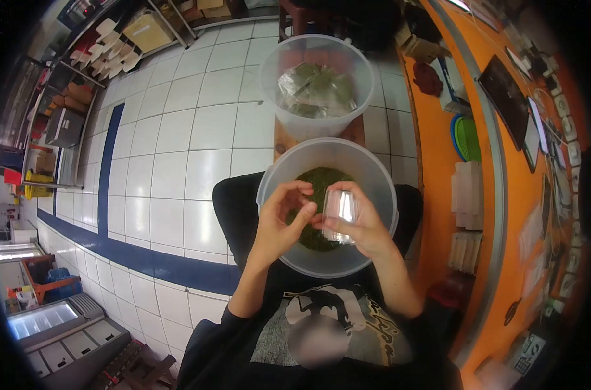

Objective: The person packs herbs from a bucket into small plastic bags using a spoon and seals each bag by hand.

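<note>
My right hand (367,231) grips a stack of clear plastic bags (339,211), the thumb pressed across its front; light glares off the plastic. Close by on the left, my left hand (283,218) has its fingers curled and its thumb apart from them, with nothing visible between. Both hands are over a translucent plastic bucket (279,166) between the knees. Inside it lies a dark green mass (324,175), partly hidden by the hands.
Beyond it, a second translucent bucket (267,78) holds clear bags with green contents (315,84). It rests on a wooden surface (355,130). An orange counter (503,260) with a dark screen (503,97) runs along the right. Shelves (74,117) stand left across the tiled floor (204,175).
</note>
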The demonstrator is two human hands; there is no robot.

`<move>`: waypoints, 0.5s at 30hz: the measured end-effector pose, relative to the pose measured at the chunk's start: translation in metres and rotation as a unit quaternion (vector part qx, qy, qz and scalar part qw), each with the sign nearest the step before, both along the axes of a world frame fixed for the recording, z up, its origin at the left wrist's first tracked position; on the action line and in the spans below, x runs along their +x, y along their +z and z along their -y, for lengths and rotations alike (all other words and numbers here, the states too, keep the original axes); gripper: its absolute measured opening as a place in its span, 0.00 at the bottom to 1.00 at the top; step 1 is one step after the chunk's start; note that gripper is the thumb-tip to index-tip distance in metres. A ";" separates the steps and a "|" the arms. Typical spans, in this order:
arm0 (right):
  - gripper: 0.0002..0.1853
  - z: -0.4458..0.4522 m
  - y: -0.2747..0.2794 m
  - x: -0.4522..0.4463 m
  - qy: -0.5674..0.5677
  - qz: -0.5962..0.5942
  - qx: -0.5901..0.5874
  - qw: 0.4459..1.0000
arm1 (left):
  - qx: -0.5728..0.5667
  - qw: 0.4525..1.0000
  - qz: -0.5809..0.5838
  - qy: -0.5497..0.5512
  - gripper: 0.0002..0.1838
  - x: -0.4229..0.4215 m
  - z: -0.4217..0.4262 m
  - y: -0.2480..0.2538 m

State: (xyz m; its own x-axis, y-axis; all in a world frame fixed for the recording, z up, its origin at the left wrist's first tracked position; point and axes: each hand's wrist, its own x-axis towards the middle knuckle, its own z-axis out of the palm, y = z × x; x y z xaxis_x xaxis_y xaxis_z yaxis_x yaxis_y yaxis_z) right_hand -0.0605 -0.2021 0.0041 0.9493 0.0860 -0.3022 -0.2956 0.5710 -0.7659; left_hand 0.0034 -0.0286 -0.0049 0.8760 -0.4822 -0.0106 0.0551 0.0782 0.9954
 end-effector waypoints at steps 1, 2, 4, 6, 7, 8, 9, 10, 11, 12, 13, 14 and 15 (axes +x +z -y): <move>0.27 -0.001 -0.001 0.000 -0.002 0.000 -0.001 1.000 | -0.002 1.000 -0.010 -0.024 0.15 -0.001 0.000 0.002; 0.27 -0.003 -0.002 0.001 -0.019 0.018 -0.028 0.999 | -0.002 1.000 -0.009 -0.024 0.15 -0.002 0.002 0.005; 0.26 -0.005 -0.003 0.002 -0.029 0.036 -0.051 0.998 | -0.024 0.996 -0.070 -0.053 0.14 -0.007 0.004 0.010; 0.26 -0.003 0.000 0.003 0.003 0.002 -0.067 0.998 | -0.036 0.994 -0.092 -0.038 0.12 -0.009 0.002 0.004; 0.26 -0.003 -0.004 0.003 0.009 0.004 -0.063 0.998 | -0.051 0.992 -0.116 -0.029 0.10 -0.010 0.000 0.002; 0.24 -0.002 -0.010 0.003 0.022 0.024 -0.078 0.996 | -0.048 0.992 -0.114 -0.025 0.10 -0.010 -0.003 0.002; 0.22 0.000 -0.013 0.003 0.034 0.043 -0.092 0.994 | -0.042 0.993 -0.111 -0.004 0.08 -0.010 -0.005 0.003; 0.22 0.004 -0.014 0.002 0.036 0.045 -0.090 0.994 | -0.036 0.993 -0.107 0.015 0.07 -0.010 -0.006 0.003; 0.18 0.008 -0.014 0.000 -0.012 0.031 -0.035 0.999 | -0.034 0.994 -0.106 0.015 0.07 -0.009 -0.008 0.002; 0.14 0.011 -0.013 -0.001 -0.062 0.017 0.020 0.998 | -0.040 0.993 -0.101 0.047 0.07 -0.006 -0.012 0.001; 0.14 0.012 -0.011 -0.002 -0.065 0.017 0.021 0.998 | -0.046 0.991 -0.097 0.077 0.07 -0.002 -0.015 -0.001; 0.11 0.015 -0.007 -0.001 -0.167 0.038 0.058 0.983 | -0.025 0.991 -0.091 0.098 0.06 0.001 -0.018 -0.004; 0.07 0.018 -0.002 -0.001 -0.269 0.059 0.093 0.957 | -0.026 0.991 -0.092 0.093 0.06 0.003 -0.018 -0.004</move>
State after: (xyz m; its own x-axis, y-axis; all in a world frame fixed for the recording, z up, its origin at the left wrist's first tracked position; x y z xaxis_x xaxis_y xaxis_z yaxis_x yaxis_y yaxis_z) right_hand -0.0614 -0.2198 0.0018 0.8983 -0.3819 -0.2172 0.1613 0.7464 -0.6456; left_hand 0.0062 -0.0104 -0.0089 0.9355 -0.3159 -0.1580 0.2151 0.1547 0.9643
